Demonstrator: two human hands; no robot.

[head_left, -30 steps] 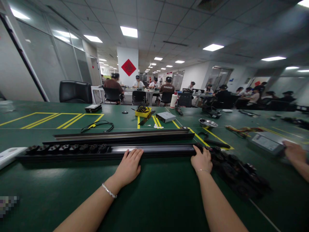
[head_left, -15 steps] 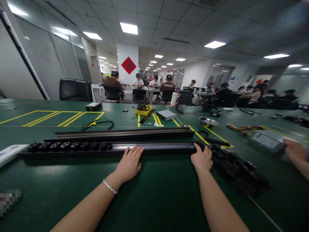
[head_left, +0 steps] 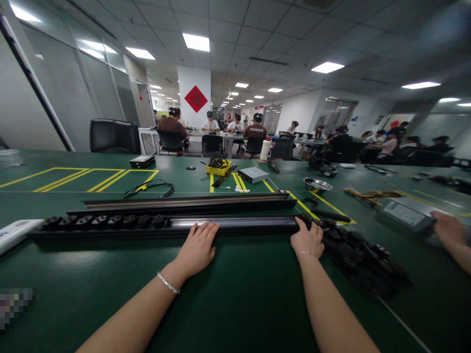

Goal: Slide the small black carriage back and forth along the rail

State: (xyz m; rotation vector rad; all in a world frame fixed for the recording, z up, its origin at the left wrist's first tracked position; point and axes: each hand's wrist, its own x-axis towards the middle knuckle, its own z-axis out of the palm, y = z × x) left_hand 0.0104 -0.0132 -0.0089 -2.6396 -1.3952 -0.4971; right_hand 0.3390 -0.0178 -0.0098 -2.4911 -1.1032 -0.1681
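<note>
Rail (head_left: 253, 224) lies across the green table (head_left: 243, 299). Both arms (head_left: 136, 304) slant inward to reach it. Left hand (head_left: 196, 249) rests palm down on its near side, fingers nearly straight, unclenched; right hand (head_left: 308, 240) bends at its right end, thumb extended, and I can't tell whether it grips. Each arm wears a bracelet (head_left: 168, 283).

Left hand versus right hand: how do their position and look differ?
The left hand lies partway along the front black rail; the right hand sits at its right end. The left hand's bracelet looks thick, the right hand's bracelet thin. Both hands are ungloved, backs toward the camera.
</note>
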